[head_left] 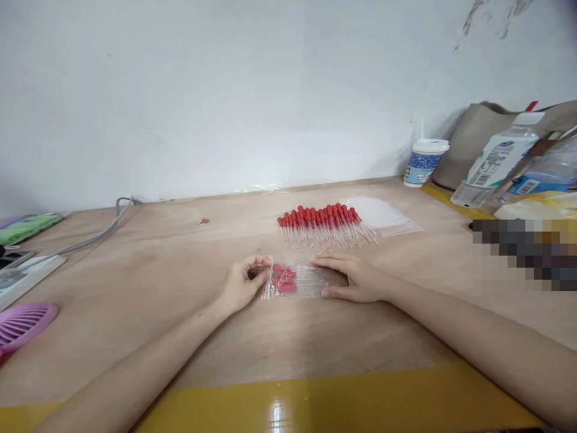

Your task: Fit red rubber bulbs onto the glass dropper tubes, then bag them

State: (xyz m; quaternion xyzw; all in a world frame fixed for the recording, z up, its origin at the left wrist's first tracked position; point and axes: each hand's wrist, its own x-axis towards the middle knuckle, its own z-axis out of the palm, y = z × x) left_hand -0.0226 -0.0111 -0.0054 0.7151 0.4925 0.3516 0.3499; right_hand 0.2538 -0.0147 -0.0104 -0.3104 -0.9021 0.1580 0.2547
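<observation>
A small clear zip bag point(311, 280) lies on the wooden table, with several red-topped droppers point(285, 286) inside it, red ends to the left. My left hand point(243, 282) pinches the bag's zip end between thumb and fingers. At the bag's other end, my right hand point(354, 278) rests with fingers stretched and thumb apart, touching the bag near its two long edges. Behind the bag, a row of loose droppers point(320, 219) with red bulbs and thin clear stems lies side by side. Flat clear bags point(383, 216) sit at the row's right.
At the back right stand a blue paper cup point(424, 163), a plastic bottle point(498, 159) and a grey-beige bag point(464, 135). On the left are a grey cable point(97, 233), a white power strip point(33, 279) and a pink fan-like object point(27, 325). Yellow tape point(234, 406) covers the table's front edge.
</observation>
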